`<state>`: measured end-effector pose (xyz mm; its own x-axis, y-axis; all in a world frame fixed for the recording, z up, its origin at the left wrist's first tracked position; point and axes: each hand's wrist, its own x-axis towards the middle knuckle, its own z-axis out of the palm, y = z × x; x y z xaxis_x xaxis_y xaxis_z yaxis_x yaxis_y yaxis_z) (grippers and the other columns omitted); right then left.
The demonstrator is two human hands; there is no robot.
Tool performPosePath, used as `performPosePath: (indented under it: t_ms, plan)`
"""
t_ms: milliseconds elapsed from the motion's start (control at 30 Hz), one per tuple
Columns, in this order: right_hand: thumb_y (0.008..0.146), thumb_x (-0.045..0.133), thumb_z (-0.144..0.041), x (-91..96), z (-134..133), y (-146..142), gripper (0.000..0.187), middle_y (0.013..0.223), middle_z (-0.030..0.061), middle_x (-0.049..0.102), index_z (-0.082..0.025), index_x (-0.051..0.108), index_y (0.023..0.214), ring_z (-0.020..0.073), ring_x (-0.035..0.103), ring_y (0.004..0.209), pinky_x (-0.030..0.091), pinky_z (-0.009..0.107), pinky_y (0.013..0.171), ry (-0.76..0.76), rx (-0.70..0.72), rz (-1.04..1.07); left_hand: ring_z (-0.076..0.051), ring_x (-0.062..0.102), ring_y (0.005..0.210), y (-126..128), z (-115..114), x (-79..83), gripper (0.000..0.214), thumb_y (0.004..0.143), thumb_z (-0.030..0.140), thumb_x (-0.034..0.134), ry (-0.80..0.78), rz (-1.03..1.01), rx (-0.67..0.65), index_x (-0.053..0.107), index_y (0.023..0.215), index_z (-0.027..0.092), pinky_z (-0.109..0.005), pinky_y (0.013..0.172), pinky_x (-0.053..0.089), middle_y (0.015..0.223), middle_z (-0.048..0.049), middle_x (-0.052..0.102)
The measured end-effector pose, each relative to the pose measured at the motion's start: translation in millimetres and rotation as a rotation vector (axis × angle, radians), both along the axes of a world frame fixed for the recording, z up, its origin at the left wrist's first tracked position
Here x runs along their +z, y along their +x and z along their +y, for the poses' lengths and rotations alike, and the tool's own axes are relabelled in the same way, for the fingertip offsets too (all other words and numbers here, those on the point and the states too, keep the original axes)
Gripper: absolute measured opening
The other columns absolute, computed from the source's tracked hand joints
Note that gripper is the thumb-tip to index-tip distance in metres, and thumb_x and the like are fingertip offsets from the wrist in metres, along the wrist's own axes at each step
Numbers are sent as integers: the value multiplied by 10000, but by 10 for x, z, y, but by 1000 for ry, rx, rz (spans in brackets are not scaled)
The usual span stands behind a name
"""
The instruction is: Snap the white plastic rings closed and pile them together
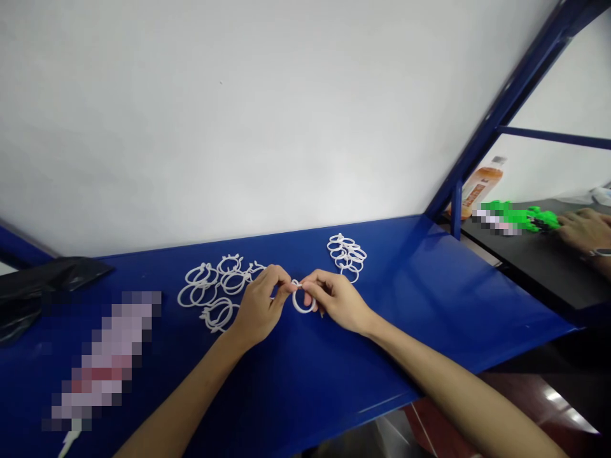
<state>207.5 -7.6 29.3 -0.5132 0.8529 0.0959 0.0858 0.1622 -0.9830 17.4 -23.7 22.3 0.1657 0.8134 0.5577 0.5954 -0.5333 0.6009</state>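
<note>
My left hand [260, 304] and my right hand [334, 298] meet over the blue table [429, 286], both pinching one small white plastic ring [302, 301] at its top. Just left of my left hand lies a spread of several white rings [214, 286]. A tighter pile of white rings [347, 253] lies behind my right hand, near the wall.
A black bag [42, 283] lies at the far left, with a blurred flat object [107, 356] in front of it. At the right, on a dark neighbouring table [534, 267], stand a bottle [481, 184] and green parts [518, 216], with another person's hand [585, 230] beside them.
</note>
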Motion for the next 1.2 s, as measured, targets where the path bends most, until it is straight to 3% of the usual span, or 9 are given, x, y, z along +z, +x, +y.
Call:
performPosePath:
  t_ms: [200,433,533,733,967,1200]
  plan:
    - [973,553,-462,7,22,33,318,707,-7,641,-168,644,891,95,562,568,467,214,534,99,-9,-45,-154,558,697,-20,49,-3,337,985,466,466,-51,17,-4,557,783,213,-282,679,449,740,7,605]
    - [1021,497,-375,28,16,102,277,744,10,680,-178,682,961,112,600,626,482,235,632,488,48,-206,-168,539,728,-38,52,-4,343,991,346,458,-34,98,-64,546,686,217,-303,724,445,721,4,632]
    - [1030,484,-344,29,11,124,261,789,20,699,-188,688,986,118,625,661,493,239,664,586,60,-242,-164,545,732,-40,43,1,325,980,270,471,-24,95,-90,557,672,217,-299,726,445,726,9,639]
    - [1027,495,-299,35,16,125,218,929,53,734,-184,680,1006,144,677,792,511,256,727,663,40,-252,-163,562,753,-65,71,-38,298,986,207,463,33,120,-80,578,711,215,-312,767,441,742,13,662]
    - [1034,474,-308,-9,60,110,246,851,35,717,-183,679,979,132,648,721,495,244,699,629,31,-270,-167,544,735,-48,80,-79,342,1023,245,407,87,159,-73,569,723,214,-312,749,439,755,4,665]
    - [1052,425,-314,-35,11,117,282,823,44,678,-174,636,928,131,614,702,462,234,661,748,86,-322,-165,540,744,-79,93,-91,327,1013,207,442,118,203,-95,574,714,207,-316,759,415,718,19,656]
